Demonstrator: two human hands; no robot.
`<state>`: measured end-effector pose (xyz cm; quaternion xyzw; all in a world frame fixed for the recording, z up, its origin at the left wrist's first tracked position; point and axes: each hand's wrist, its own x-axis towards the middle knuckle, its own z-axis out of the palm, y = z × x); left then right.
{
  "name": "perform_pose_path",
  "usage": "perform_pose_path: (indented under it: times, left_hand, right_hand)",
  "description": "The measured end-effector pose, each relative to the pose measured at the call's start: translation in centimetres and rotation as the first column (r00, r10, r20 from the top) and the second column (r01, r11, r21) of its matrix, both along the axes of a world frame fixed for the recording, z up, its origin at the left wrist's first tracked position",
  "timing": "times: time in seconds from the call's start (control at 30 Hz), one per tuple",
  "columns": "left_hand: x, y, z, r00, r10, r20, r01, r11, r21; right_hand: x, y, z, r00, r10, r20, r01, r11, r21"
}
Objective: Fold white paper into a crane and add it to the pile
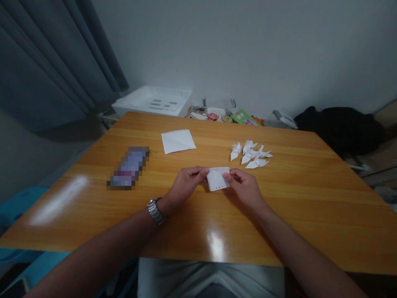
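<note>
On the table (pixel 297 186), a loose sheet (pixel 178 141) lies behind the held paper (pixel 216 180), left of folded figures (pixel 249 156).

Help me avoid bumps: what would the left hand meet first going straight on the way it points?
The folded sheet the left hand pinches comes first, then probably the right hand on its other edge. Beyond, the line seems to run toward the paper figures, though depth is unclear.

The rectangular orange-brown wooden desk (pixel 294 186) is smooth and glossy. Above it, the small folded white sheet (pixel 216 179) is matt paper, the silver link-band watch (pixel 155 211) shiny metal; beyond it, the shallow white tray (pixel 149 110) looks plastic.
</note>
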<state>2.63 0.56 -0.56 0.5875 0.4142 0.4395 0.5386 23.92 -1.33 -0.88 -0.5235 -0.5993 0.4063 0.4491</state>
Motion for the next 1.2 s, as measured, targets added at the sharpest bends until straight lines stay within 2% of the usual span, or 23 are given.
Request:
perform_pose_path:
  times: [0.1, 0.27, 0.4, 0.7, 0.83, 1.03, 1.2]
  left_hand:
    - [-0.1, -0.1, 0.2, 0.999, 0.03, -0.035, -0.027, 0.997, 0.078]
    - [0.0, -0.2, 0.7, 0.975, 0.15, -0.161, -0.111, 0.967, 0.231]
    - [0.1, -0.1, 0.7, 0.961, 0.225, -0.163, -0.185, 0.956, 0.228]
    - [0.3, 0.1, 0.2, 0.985, 0.119, -0.123, -0.096, 0.979, 0.179]
    - [0.4, 0.0, 0.2, 0.99, 0.075, -0.117, -0.057, 0.987, 0.15]
    - [0.2, 0.0, 0.4, 0.981, 0.09, -0.173, -0.056, 0.979, 0.195]
    - [-0.2, 0.1, 0.4, 0.956, 0.099, -0.276, -0.015, 0.957, 0.291]
  right_hand:
    - [0.0, 0.0, 0.2, 1.0, -0.009, 0.023, 0.009, 1.0, 0.014]
    - [-0.5, -0.1, 0.2, 1.0, -0.019, 0.025, 0.018, 1.0, 0.012]
    - [-0.9, -0.2, -0.3, 1.0, 0.019, -0.007, -0.019, 0.999, -0.031]
    - [-0.7, -0.3, 0.2, 1.0, 0.02, -0.017, -0.02, 0.999, -0.037]
    - [-0.9, -0.6, 0.2, 0.998, 0.063, 0.029, -0.062, 0.997, -0.034]
    - [-1.2, -0.6, -0.2, 0.989, 0.146, -0.011, -0.147, 0.986, -0.074]
    - [-1.0, -0.5, -0.4, 0.982, 0.188, -0.005, -0.187, 0.976, -0.111]
